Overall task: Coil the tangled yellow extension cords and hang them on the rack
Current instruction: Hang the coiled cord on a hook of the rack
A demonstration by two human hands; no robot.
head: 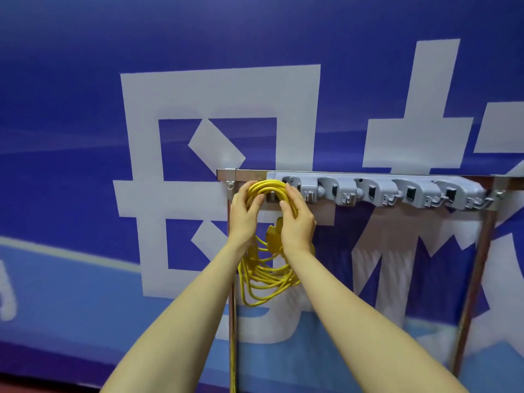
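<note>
A coiled yellow extension cord is held up against the left end of a grey hook rack, its top loops arched over a small metal hook. My left hand grips the left side of the coil's top. On the right side my right hand holds the loops. Between my forearms hang the lower loops, with a yellow plug block among them. A single strand of the cord trails straight down along the left post.
The rack is fixed to a metal frame's top bar, with a right post. Several grey clips with hooks sit along the rack to the right. Behind stands a blue banner with large white characters.
</note>
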